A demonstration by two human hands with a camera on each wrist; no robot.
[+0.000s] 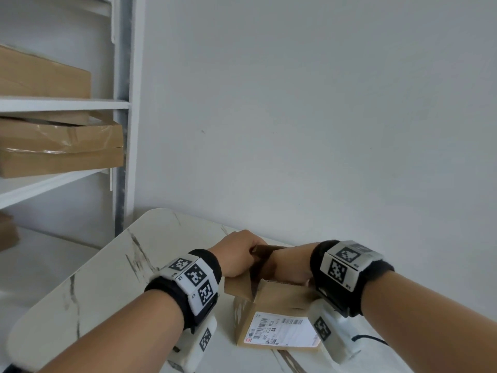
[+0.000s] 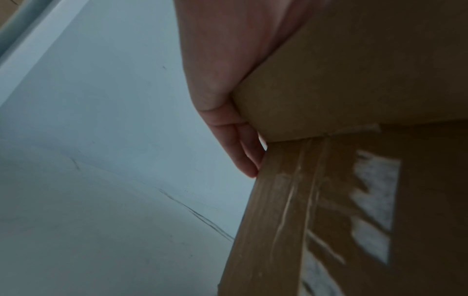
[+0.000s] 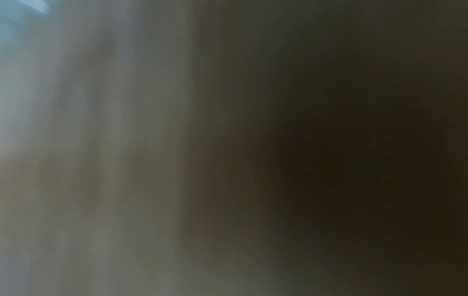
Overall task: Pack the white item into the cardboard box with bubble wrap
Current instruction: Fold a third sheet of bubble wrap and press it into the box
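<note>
A brown cardboard box [image 1: 279, 297] with a white shipping label [image 1: 282, 329] on its near flap stands on the marble table [image 1: 113, 278]. My left hand [image 1: 239, 251] grips the box's upright left flap [image 1: 242, 286], fingers curled over its top edge. In the left wrist view the palm [image 2: 228, 70] lies against that flap [image 2: 354, 80], above a taped seam [image 2: 291, 200]. My right hand [image 1: 290, 265] reaches down into the box, and its fingers are hidden inside. The right wrist view is a dark blur. No white item or bubble wrap shows.
A white shelving unit [image 1: 64, 105] at the left holds flat cardboard boxes [image 1: 45, 76] [image 1: 61, 146]. A plain white wall stands right behind the table. A black cable [image 1: 371, 339] lies at the right near my forearm.
</note>
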